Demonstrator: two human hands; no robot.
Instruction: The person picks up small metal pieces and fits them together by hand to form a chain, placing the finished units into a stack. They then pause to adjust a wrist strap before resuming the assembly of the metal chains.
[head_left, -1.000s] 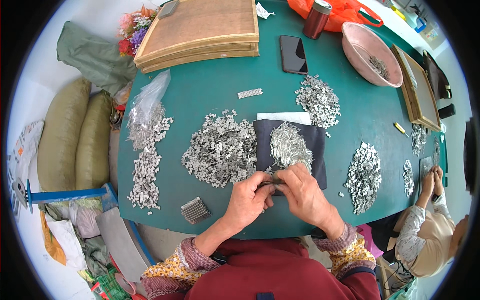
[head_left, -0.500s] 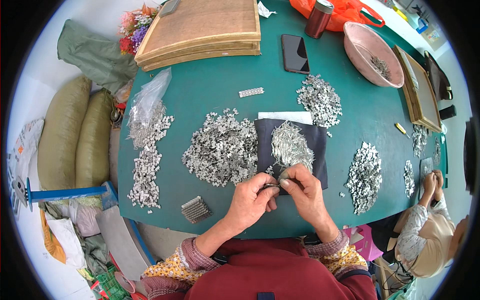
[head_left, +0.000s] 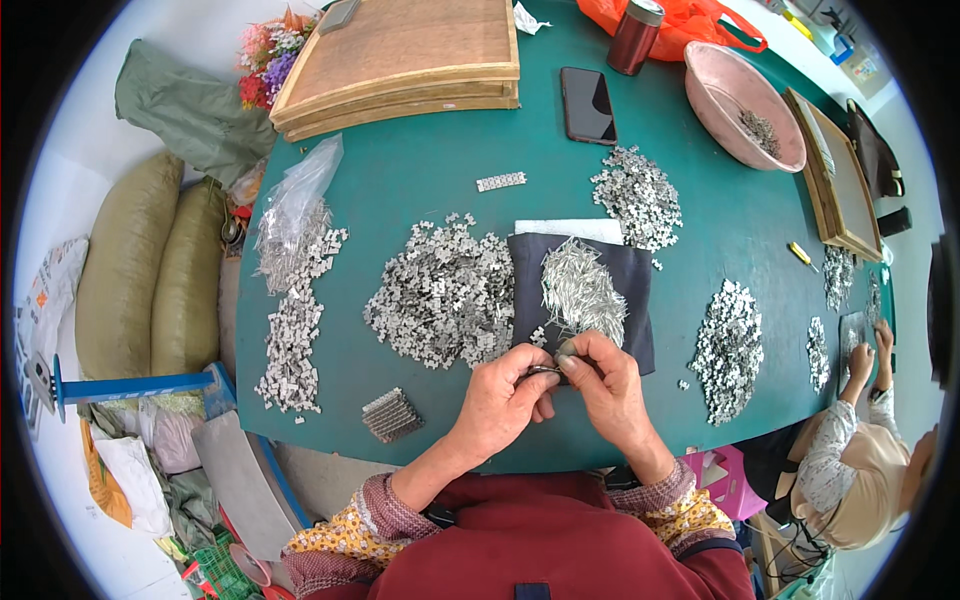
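Note:
My left hand (head_left: 498,402) is closed in a pinch around a small metal piece (head_left: 543,370), mostly covered by the fingers. Touching it from the other side, my right hand (head_left: 612,392) has thumb and forefinger pressed together at the piece's end. Whether a thin pin sits in that right pinch is too small to tell. Just beyond my fingertips, a heap of thin silver pins (head_left: 583,290) lies on a dark cloth (head_left: 636,290). A large heap of small metal links (head_left: 440,295) spreads to the left of the cloth. Nearer my left forearm rests a block of joined links (head_left: 392,415).
A short linked strip (head_left: 501,182), a phone (head_left: 589,105) and more link heaps (head_left: 728,350) lie on the green table (head_left: 420,165). Wooden trays (head_left: 400,90) stand at the back left, a pink basin (head_left: 735,85) at the back right. A co-worker's hands (head_left: 870,358) are at the far right.
My hands stay together at the same spot, with only slight finger movement. At the far right, the co-worker's hands have moved apart.

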